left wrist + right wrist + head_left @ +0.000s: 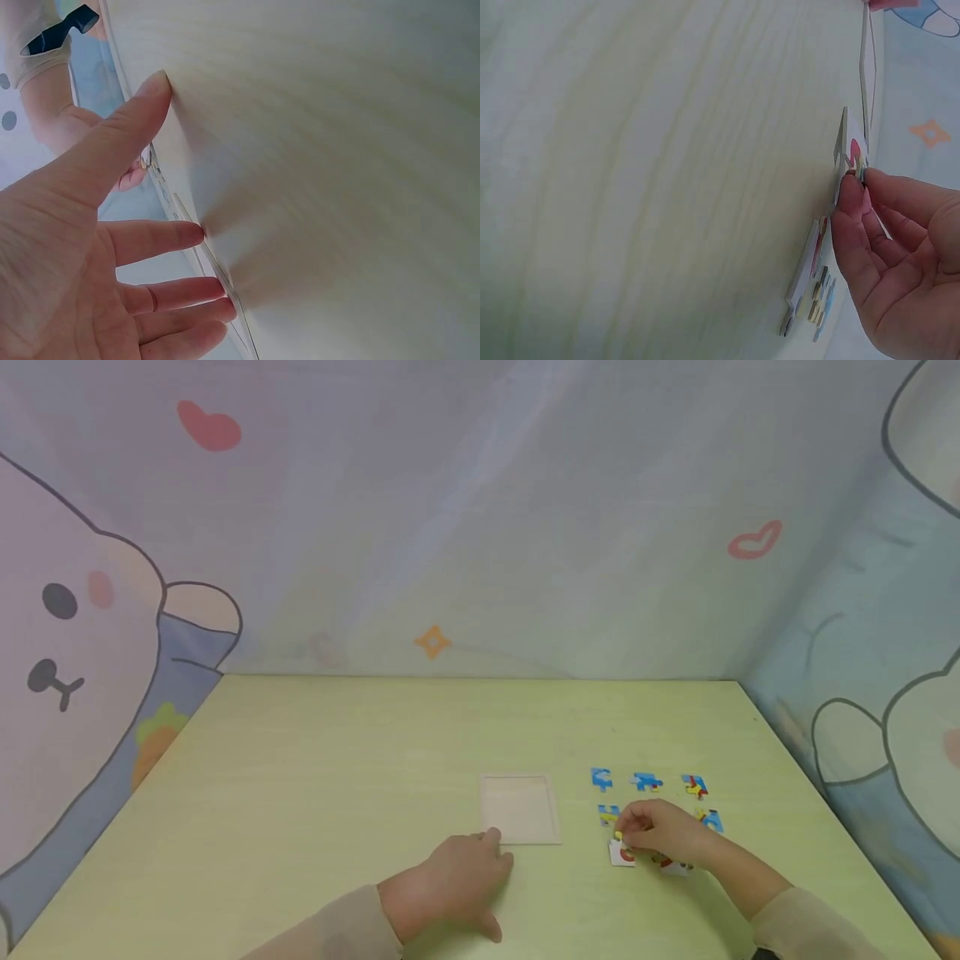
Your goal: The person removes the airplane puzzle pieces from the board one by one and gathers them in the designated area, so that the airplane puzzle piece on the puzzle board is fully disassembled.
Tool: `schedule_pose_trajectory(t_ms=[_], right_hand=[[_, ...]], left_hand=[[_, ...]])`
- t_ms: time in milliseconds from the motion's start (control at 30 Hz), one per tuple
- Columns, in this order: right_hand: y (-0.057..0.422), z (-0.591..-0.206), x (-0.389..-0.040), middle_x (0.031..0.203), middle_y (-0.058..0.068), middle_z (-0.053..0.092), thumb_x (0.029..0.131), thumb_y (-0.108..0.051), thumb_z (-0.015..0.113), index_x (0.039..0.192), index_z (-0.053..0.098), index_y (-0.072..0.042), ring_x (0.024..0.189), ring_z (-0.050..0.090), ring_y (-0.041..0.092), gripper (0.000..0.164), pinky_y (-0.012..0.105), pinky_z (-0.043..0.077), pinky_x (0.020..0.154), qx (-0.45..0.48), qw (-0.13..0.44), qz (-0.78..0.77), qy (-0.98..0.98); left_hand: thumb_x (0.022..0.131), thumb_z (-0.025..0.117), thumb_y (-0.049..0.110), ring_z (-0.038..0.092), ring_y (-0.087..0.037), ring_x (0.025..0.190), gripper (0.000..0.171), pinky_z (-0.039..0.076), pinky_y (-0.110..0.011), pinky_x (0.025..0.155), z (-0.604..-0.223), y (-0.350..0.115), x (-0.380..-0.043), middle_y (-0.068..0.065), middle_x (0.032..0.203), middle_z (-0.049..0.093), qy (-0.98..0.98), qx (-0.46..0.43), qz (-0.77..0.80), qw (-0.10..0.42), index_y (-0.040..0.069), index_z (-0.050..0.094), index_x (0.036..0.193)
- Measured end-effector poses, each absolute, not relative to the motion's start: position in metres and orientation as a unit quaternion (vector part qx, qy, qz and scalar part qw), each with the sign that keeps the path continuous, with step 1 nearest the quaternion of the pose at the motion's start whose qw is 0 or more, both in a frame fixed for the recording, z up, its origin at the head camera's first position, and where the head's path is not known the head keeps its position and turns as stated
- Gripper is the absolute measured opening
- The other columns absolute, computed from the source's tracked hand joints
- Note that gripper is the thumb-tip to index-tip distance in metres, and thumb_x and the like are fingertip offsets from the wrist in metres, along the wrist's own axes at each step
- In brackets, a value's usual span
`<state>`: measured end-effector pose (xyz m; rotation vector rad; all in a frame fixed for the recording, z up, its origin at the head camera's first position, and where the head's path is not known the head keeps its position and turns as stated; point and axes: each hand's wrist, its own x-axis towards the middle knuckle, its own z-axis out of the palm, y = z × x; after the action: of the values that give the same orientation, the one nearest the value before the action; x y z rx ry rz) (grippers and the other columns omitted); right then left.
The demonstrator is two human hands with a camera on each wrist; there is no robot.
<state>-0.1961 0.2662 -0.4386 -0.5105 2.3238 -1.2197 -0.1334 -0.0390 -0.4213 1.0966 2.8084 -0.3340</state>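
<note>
My right hand (667, 831) pinches a white puzzle piece (622, 855) with red and yellow print between thumb and fingertips. In the right wrist view the same piece stands tilted at the fingertips; whether it fully leaves the table I cannot tell. Below that hand lies another white puzzle piece (675, 867), partly covered. My left hand (465, 881) has its fingers extended, with fingertips at the near edge of a shallow square puzzle tray (557, 814). In the left wrist view those fingers (176, 291) touch the tray's rim, and the thumb points away from it.
Blue puzzle pieces lie spread right of the tray: one at the back left (602, 779), a back middle piece (647, 782), a back right piece (695, 787), a piece left of the right hand (608, 814) and one beyond the wrist (709, 820). A printed curtain (480, 527) borders the table (337, 760).
</note>
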Motion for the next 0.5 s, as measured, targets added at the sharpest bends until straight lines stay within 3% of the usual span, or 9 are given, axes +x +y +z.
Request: schedule_pose_trajectory(t_ms=[500], right_hand=[[0.2604, -0.4374, -0.1933, 0.08, 0.0, 0.058, 0.086, -0.005, 0.064, 0.089, 0.061, -0.006, 0.071, 0.053, 0.016, 0.005, 0.028, 0.044, 0.058, -0.215, 0.179, -0.344, 0.896]], left_hand=[[0.056, 0.07, 0.072, 0.048, -0.006, 0.071, 0.073, 0.045, -0.022, 0.053, -0.4224, -0.0401, -0.1324, 0.002, 0.087, 0.046, 0.926, 0.358, -0.115, 0.04, 0.017, 0.062, 0.103]])
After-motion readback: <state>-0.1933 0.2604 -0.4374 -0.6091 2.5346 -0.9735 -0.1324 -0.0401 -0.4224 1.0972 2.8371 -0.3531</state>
